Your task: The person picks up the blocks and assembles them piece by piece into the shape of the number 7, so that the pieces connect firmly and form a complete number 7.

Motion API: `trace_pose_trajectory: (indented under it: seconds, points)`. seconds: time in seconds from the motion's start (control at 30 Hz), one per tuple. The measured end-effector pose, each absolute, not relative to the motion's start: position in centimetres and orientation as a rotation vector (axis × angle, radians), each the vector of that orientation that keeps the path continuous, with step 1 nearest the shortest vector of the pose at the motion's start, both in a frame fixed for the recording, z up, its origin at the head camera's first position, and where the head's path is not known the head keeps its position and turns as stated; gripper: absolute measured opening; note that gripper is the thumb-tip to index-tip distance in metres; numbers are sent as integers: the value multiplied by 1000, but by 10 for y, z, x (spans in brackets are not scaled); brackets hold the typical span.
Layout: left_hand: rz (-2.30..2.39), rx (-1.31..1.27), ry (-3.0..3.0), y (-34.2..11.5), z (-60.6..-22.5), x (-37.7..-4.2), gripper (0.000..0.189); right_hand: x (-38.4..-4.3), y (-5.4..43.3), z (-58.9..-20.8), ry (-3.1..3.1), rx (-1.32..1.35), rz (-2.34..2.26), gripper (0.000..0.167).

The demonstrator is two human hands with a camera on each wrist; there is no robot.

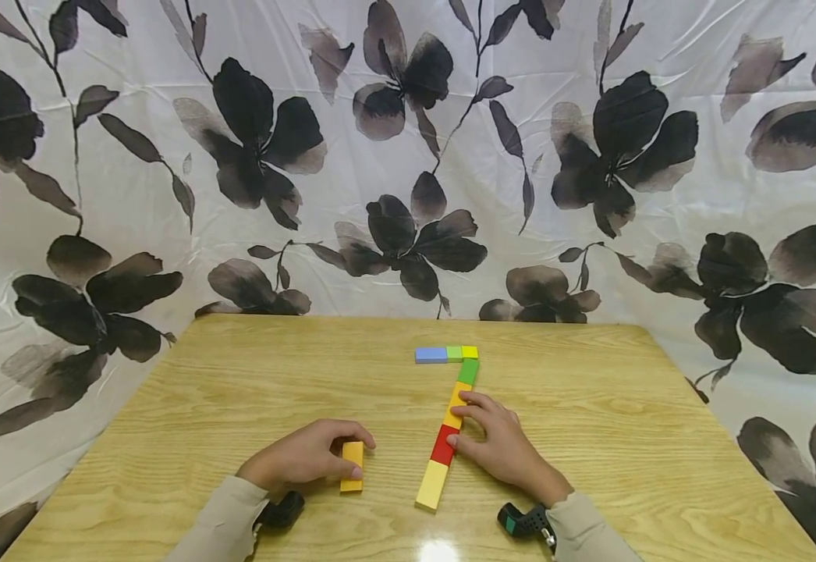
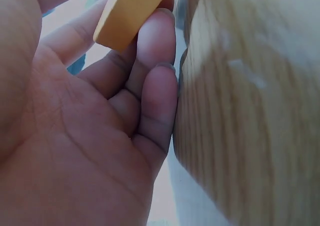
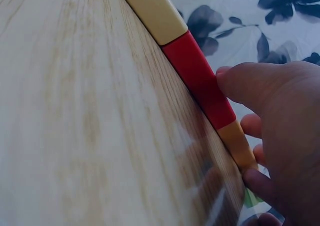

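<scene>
My left hand (image 1: 313,453) pinches an orange block (image 1: 353,468) between thumb and fingers, left of a line of blocks. In the left wrist view that block (image 2: 131,15) shows at the top, above curled lower fingers. Beside the line, my right hand (image 1: 502,445) touches it from the right: thumb at the red block (image 1: 445,445), fingers by the orange-yellow block (image 1: 453,410). A pale yellow block (image 1: 432,485) forms the near end. Farther up come a green block (image 1: 468,371) and a yellow block (image 1: 470,352), then a light green block (image 1: 454,354) and a blue block (image 1: 431,355) leftward.
The blocks lie end to end on a wood-grain table (image 1: 253,375), in a shape like a 7. Behind the table hangs a white cloth (image 1: 520,39) with dark flowers. Each wrist wears a black device, one on the left (image 1: 283,510) and one on the right (image 1: 520,521).
</scene>
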State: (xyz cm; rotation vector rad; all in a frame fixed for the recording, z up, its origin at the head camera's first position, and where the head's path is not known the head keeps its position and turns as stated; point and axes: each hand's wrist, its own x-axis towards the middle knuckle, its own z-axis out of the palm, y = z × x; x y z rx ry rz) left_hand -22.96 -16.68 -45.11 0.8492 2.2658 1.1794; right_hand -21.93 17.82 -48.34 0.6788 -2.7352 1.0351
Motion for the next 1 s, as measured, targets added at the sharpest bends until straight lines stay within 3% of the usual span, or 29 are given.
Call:
trace_pose_trajectory:
  seconds: [1.0]
  points:
    - [1304,833,2151,-169,-448,-228,24,-218,177,-484,-2729,673,1029,45]
